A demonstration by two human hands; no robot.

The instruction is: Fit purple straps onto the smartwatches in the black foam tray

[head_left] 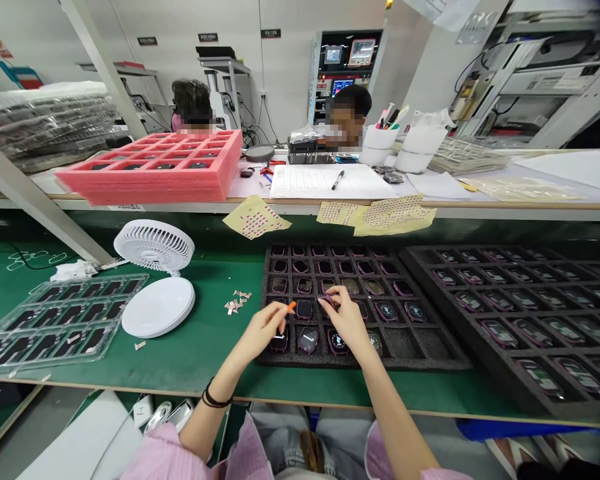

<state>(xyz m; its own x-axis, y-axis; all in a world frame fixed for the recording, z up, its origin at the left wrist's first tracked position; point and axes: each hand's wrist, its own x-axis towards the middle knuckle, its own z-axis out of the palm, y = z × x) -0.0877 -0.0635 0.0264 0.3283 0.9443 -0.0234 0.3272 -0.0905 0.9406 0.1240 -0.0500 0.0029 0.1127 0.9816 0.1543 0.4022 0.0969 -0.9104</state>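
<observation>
A black foam tray (453, 363) holds rows of square watch faces in compartments. Over its left edge, my left hand (267, 323) pinches a small orange tool (291, 307). Above the middle of the same tray is my right hand (344, 313), its thumb and fingertips closed on a dark purple-edged watch piece (329, 301). A watch with a lit screen (307, 340) lies in the front row between my hands. Another lit watch (337, 341) is partly under my right hand.
At the right is a second foam tray (485, 360) of watches. Leftward are small strips (237, 303), a white fan (157, 307) and a clear plastic tray (115, 320). A shelf (180, 203) carries pink foam trays (180, 183). Two people (193, 103) sit beyond.
</observation>
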